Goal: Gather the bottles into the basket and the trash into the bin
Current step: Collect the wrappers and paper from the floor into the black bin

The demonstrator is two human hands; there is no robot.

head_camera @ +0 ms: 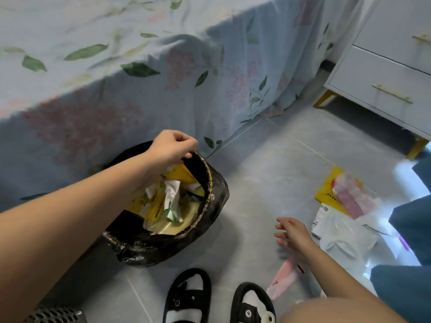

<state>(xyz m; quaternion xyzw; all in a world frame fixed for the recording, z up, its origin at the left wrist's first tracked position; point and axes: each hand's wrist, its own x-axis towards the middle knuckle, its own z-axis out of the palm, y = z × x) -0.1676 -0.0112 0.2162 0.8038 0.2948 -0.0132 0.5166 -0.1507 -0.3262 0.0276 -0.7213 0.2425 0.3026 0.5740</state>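
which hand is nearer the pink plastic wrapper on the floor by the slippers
Right. The right hand hovers open just above the pink plastic wrapper; the left hand grips the far rim of the black-lined round bin.

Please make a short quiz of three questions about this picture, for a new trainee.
1. True or false: the left hand holds the rim of the bin.
2. The right hand is: A) gripping a bottle; B) open, holding nothing; C) inside the bin.
3. Fill in: the yellow packet lies on the ____, right of the bin.

Key: 1 true; 2 B; 3 floor.
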